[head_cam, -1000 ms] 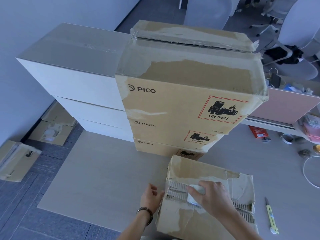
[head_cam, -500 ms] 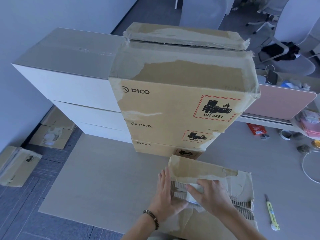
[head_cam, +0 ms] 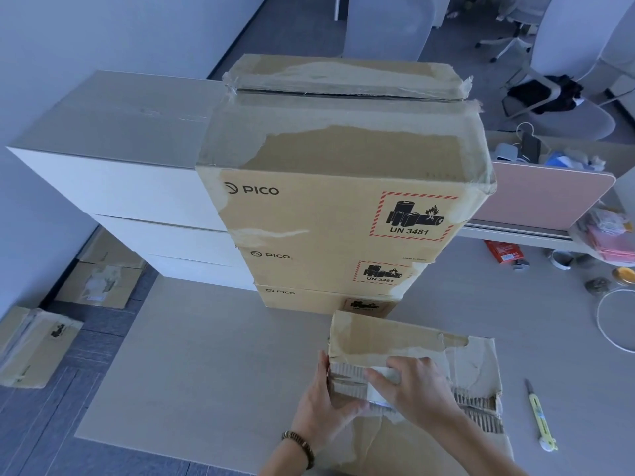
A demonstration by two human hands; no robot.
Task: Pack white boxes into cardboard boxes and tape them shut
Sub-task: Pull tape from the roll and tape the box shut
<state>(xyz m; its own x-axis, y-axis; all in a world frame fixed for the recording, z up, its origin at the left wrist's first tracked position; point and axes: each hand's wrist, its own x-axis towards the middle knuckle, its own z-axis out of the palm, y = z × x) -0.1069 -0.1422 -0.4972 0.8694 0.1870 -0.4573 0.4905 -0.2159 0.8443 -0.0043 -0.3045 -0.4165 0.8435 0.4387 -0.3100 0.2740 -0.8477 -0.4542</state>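
A worn cardboard box [head_cam: 395,341] with torn, ragged flaps lies on the table right in front of me. My right hand [head_cam: 417,389] grips a roll of clear tape [head_cam: 378,389] pressed onto the box's top. My left hand [head_cam: 323,403] lies flat against the box's left end beside the tape, fingers straight. Behind it stands a stack of three PICO cardboard boxes [head_cam: 330,214], the top one taped over. To their left is a stack of three white boxes [head_cam: 113,187].
A yellow utility knife [head_cam: 541,420] lies on the table [head_cam: 206,355] to the right of the box. Small clutter and a pink divider [head_cam: 536,197] sit at the far right. Cardboard boxes [head_cam: 34,345] lie on the floor at left. Office chairs stand behind.
My left hand moved from the box's lower left side up onto its left end beside the tape roll. My right hand stayed on the roll. The view shifted slightly.
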